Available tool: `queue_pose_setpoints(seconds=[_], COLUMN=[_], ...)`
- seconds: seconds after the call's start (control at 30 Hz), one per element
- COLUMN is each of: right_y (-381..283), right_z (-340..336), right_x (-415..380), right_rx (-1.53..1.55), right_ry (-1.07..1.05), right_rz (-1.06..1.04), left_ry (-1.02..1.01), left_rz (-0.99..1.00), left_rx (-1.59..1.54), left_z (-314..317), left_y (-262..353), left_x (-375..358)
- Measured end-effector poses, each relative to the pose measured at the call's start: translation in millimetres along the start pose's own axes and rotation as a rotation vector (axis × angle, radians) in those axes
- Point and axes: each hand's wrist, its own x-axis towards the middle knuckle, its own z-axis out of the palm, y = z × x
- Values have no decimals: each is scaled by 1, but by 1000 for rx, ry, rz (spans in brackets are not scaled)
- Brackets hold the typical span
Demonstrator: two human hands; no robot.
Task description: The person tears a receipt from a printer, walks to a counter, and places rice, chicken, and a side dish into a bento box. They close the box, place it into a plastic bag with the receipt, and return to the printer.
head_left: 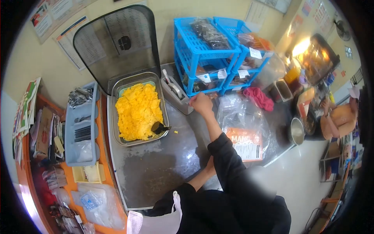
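My right hand (201, 104) reaches forward, fingers bent together, between a grey tape dispenser (183, 103) and the front of a blue plastic rack (194, 64). Whether something small is pinched in its fingertips cannot be made out. Only a bit of my left hand (210, 167) shows, low over the metal table (175, 156); my right sleeve covers its fingers. Left of the dispenser, a metal tray (113, 117) holds a heap of yellow food pieces (138, 109). A black scoop (159, 127) rests in its near right corner.
A dark see-through lid (117, 43) stands raised behind the tray. Clear plastic bags (233, 111), an orange-labelled packet (244, 142) and a pink cloth (259, 98) lie to the right. A blue cutlery organizer (81, 121) sits at left. Another person's arm (331, 126) works at far right.
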Motion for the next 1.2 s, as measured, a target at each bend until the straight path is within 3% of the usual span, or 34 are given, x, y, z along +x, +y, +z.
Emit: queue_pose_setpoints(seconds=[0.03, 0.1, 0.17, 0.23, 0.3, 0.37, 0.4, 0.47, 0.5, 0.53, 0.6, 0.67, 0.73, 0.8, 0.9, 1.0, 1.2], right_y=[-9, -35, -41, -40, -5, 45, 42, 38, 53, 68, 89, 110, 156, 173, 192, 203, 226], right_z=[-9, -40, -45, -57, -33, 7, 6, 11, 14, 0, -42, -85, -103, -111, -92, -76, -103], right_x=[-4, -14, -2, 8, 18, 31, 26, -5, -17, -28, -71, -143, -198, -236, -240, -227, -238], right_rx=[-40, -213, -364, -469, -397, -251, -361, -574, -618, -396, 50, 419, 487, 465, 136, -270, 24], right_ry=[16, -24, -111, -307, -395, -417, -315, -133, -67, -121, -218, -58, -21, -30, -47, -78, -181], right_rz=[4, -43, -25, 6, 18, -8, 25, 127, 83, -17, -211, -135, 71, 257, 428, 484, 423], left_ry=[2, 8, 21, 35, 80, 104, 110, 132, 115, 156, -136, -13, 5, 21, 48, 49, 154], left_rz=[-49, -50, 76, 345, 16, -124, -96, 37, 175, 80, 239, 356, 366, 370, 388, 392, 337], left_rx=[-191, -111, 286, 1008, 10, -412, -340, 271, 812, 418, 1488, 1342, 1280, 1228, 1179, 1205, 1230], left_z=[-1, -3, 2, 11, 13, 3, 0, 13, 17, 16, 14, 19, 19, 20, 22, 21, 35], left_y=[-5, -1, 22, 84, 42, 8, -2, 39, 93, 75, 88, 84, 85, 88, 89, 83, 84], left_x=[-1, -1, -2, -10, -4, 1, 3, -10, -7, -4, -5, -1, 0, -1, 0, -2, -11])
